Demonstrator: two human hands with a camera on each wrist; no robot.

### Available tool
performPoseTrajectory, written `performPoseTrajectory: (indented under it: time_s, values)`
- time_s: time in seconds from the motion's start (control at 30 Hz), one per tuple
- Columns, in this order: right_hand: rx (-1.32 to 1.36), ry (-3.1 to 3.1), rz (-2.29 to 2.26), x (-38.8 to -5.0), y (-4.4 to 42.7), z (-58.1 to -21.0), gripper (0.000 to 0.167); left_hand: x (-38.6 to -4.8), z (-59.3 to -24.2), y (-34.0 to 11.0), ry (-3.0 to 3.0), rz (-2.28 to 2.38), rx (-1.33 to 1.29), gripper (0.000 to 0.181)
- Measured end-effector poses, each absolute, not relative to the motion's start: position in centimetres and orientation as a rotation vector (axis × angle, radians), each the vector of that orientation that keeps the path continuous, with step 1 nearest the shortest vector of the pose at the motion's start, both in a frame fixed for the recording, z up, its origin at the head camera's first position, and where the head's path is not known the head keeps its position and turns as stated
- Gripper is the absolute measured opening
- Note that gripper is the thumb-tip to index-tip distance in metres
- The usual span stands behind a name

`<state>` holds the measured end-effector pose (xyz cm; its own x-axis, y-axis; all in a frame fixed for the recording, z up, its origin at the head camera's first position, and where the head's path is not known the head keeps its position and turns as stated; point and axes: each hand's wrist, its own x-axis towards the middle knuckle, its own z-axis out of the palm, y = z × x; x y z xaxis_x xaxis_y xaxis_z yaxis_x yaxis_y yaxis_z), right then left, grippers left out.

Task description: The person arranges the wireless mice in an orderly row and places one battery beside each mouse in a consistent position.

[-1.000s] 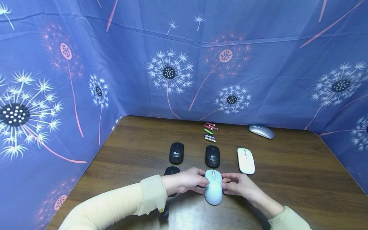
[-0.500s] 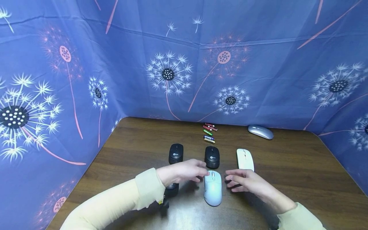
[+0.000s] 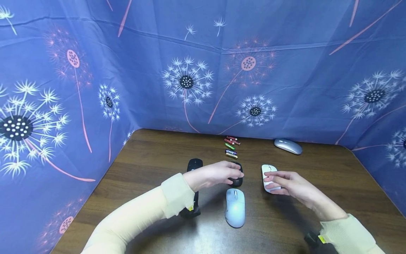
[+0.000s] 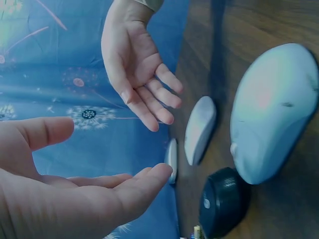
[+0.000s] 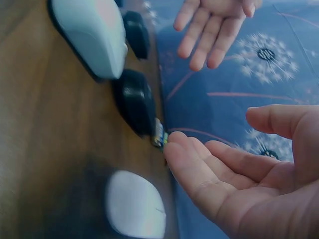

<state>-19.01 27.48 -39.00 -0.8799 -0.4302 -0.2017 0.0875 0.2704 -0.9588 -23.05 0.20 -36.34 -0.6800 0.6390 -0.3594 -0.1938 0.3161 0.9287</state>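
Note:
In the head view the left hand (image 3: 215, 173) hovers over a black mouse (image 3: 236, 180), hiding part of it. The right hand (image 3: 296, 185) is above a white mouse (image 3: 267, 169) and covers some of it. Both wrist views show the hands raised off the table, with fingers relaxed and nothing held; the left hand (image 4: 94, 184) and the right hand (image 5: 249, 184) face palm inward. A pale blue-white mouse (image 3: 235, 209) lies untouched in front, between the two arms.
Several batteries (image 3: 231, 146) lie near the back edge of the wooden table (image 3: 152, 151). A silver mouse (image 3: 288, 146) is at the back right. Another black mouse (image 3: 194, 164) is partly hidden by the left wrist. A patterned blue cloth (image 3: 142, 70) hangs behind.
Both hands have let go of the pale mouse, which stays in place. They have risen and moved forward, the left toward the black mouse and the right over the white one.

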Motion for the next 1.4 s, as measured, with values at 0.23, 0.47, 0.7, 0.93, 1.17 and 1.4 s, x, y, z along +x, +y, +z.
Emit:
performPoseTrajectory:
  time_s: [0.23,0.47,0.7,0.93,1.17,1.4]
  values:
    - [-0.300,2.165,-1.682,-20.0,28.9,-38.1,0.058,-24.4,-35.5,2.2,1.814,1.562,0.351,0.047]
    - [-0.294,2.223,-1.762,-21.1,29.9,-38.1,0.058,-26.0,-35.0,3.6,1.797,1.646,0.324,0.043]
    - [-0.216,2.436,-1.688,-22.5,31.1,-37.8,0.055,-27.6,-34.6,5.2,1.794,1.673,0.310,0.043]
    - [-0.053,2.513,-1.727,-24.6,32.6,-37.3,0.055,-29.2,-34.7,7.2,1.796,1.732,0.245,0.036]
    - [0.005,2.598,-1.737,-26.2,33.8,-37.2,0.057,-30.2,-35.7,9.1,1.835,1.832,0.202,0.033]
    - [0.120,2.684,-1.681,-27.8,34.8,-37.6,0.058,-31.0,-36.9,10.9,1.828,1.900,0.195,0.032]
